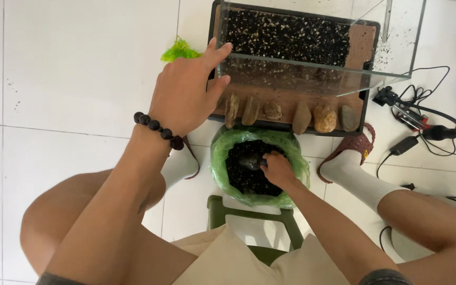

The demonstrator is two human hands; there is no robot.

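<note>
My left hand [186,92] rests on the near left corner of a clear glass tank [312,79], fingers spread over its rim; a dark bead bracelet sits on that wrist. The tank floor holds a layer of dark speckled gravel [286,37]. My right hand [278,169] is down inside a green plastic bag [220,163] of black gravel [241,179], shut on a small dark scoop [252,161] that lies in the gravel.
Several brown and grey stones [302,117] line the wooden board in front of the tank. A green plastic plant [179,50] lies left of the tank. Black cables and a small device [423,124] lie at right. I sit on a green stool [217,208], feet in white socks.
</note>
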